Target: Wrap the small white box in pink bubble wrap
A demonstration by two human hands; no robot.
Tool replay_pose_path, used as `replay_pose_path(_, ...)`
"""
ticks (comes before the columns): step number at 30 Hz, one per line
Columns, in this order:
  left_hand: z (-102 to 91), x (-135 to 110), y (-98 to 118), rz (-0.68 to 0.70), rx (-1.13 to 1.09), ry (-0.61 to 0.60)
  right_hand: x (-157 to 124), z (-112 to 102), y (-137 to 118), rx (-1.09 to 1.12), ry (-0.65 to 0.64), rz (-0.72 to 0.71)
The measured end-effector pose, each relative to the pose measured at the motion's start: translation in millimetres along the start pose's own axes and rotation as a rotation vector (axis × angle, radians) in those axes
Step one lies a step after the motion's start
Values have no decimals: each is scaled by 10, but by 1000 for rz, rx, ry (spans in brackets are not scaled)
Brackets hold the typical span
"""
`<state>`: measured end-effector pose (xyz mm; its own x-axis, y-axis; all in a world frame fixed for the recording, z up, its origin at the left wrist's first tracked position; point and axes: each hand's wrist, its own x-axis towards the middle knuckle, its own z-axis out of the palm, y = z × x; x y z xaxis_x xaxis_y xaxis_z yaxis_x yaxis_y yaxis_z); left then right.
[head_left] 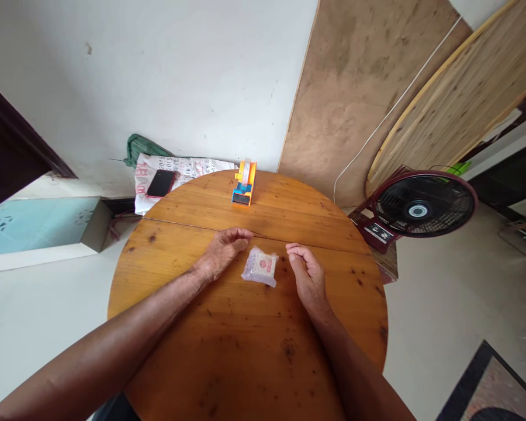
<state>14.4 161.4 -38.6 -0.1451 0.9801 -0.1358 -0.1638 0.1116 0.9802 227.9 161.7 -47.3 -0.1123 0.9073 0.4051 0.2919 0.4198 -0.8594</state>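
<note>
A small flat packet [261, 266] wrapped in clear, purple-tinted bubble wrap lies on the round wooden table [228, 345]. Red printing shows through its wrapping. Just left of the packet, my left hand [228, 248] rests with its fingers bent together and the thumb close under them. To the right, my right hand [307, 273] is loosely closed, fingertips curled towards the packet. Neither hand appears to touch it, and I see nothing held in either. Farther back on the table stands an orange and blue tape dispenser [245, 184] with a roll of clear tape.
A phone [161, 183] lies on a white printed sack [197, 166] behind the table's left edge, beside a green bag [145, 148]. A dark red fan [421, 204] stands at the right. A white wall and a wooden board [333, 88] rise behind the table.
</note>
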Motion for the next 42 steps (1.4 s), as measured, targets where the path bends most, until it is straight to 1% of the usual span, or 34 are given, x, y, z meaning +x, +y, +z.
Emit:
replay_pose_path(9, 13, -1, 11, 26, 19, -17, -23, -22, -20, -7, -35, 61)
replay_pose_path(16, 12, -5, 27, 33, 38, -18, -29, -34, -47, -40, -45, 62)
replay_pose_path(25, 18, -11, 42, 16, 50, -29, -17, -16, -2, -63, -32, -9)
replay_pose_path(37, 15, -3, 37, -2, 50, -27, -12, -15, 48, -76, -27, -41)
replay_pose_path(39, 5, -9, 37, -12, 56, -45, -16, -23, 37, -73, -34, -41)
replay_pose_path(42, -11, -22, 49, -37, 81, -103, -25, -26, -2, -69, -68, -51)
